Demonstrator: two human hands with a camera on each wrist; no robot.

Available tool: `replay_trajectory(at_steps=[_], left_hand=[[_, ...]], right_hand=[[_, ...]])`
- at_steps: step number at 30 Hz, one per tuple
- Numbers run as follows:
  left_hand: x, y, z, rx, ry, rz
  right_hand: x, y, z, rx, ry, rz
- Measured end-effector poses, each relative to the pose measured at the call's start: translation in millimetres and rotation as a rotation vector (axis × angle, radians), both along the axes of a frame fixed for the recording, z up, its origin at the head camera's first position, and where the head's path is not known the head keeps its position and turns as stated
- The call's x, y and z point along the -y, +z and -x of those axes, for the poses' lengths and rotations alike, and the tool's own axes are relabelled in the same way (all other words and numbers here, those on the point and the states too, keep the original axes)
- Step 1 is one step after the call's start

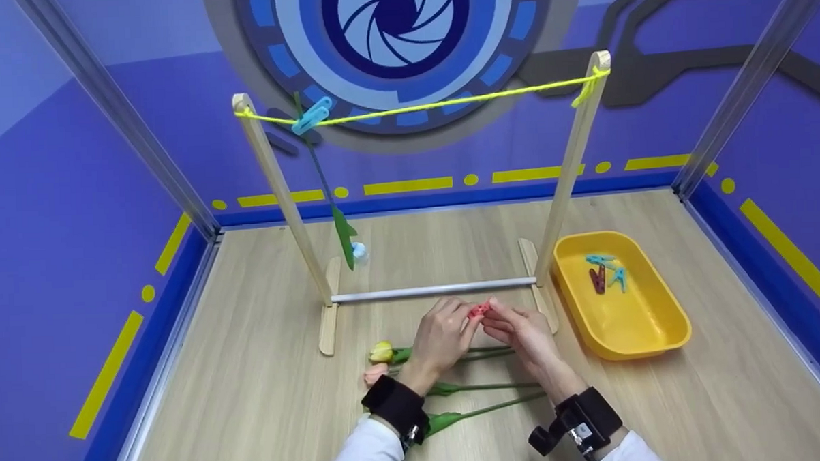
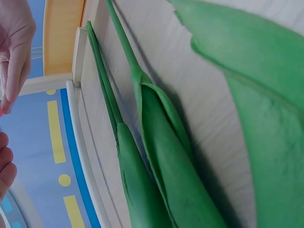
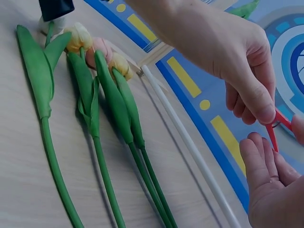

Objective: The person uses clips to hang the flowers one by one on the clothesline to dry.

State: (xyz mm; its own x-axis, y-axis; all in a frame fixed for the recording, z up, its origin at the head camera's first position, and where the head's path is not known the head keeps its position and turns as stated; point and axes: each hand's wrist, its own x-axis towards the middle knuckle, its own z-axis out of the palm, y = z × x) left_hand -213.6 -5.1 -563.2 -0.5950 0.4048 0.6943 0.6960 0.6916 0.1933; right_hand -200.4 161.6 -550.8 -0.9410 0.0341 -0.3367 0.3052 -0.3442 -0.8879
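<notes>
Between both hands, above the table, is a small red clothespin [image 1: 479, 310]. My left hand [image 1: 444, 335] pinches it with thumb and index finger; the same clothespin [image 3: 272, 137] shows its spread legs in the right wrist view. My right hand [image 1: 531, 339] grips its other side with the fingertips. Under the hands several artificial tulips lie on the table, among them a yellow tulip [image 1: 381, 352] and a pink tulip [image 1: 375, 374]. A pale tulip [image 3: 58, 24] is partly hidden by the left wrist strap in the right wrist view.
A wooden stand [image 1: 287, 200] carries a yellow string [image 1: 433, 105]. There a blue clothespin [image 1: 312, 116] holds a tulip [image 1: 342, 233] hanging flower down. To the right, a yellow tray [image 1: 625, 332] contains blue clothespins [image 1: 617, 278] and a dark red clothespin [image 1: 597, 279].
</notes>
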Motion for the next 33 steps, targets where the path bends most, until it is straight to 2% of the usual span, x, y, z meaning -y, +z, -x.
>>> replay_trajectory(at_steps=[5, 10, 15, 22, 27, 33], left_hand=[[-1.0, 4.2, -1.4, 0.039, 0.005, -0.022], [0.5, 10.8, -2.8, 0.12, 0.005, -0.09], [5.3, 17.6, -3.0, 0.214, -0.007, -0.116], [11.3, 25.1, -5.6, 0.289, -0.028, -0.071], [15.2, 29.8, -6.1, 0.401, -0.052, -0.095], [18.8, 35.4, -5.2, 0.535, -0.05, -0.113]], right_hand=[[-1.6, 2.5, -0.7, -0.004, 0.003, -0.017], [-6.5, 4.2, -0.7, -0.027, -0.021, -0.032], [-12.7, 5.3, -1.6, -0.063, -0.02, -0.119], [-19.8, 7.2, -7.2, -0.187, 0.01, -0.303], [-22.0, 6.6, -8.6, -0.311, 0.051, -0.479], [-22.5, 7.4, -7.9, -0.411, 0.106, -0.503]])
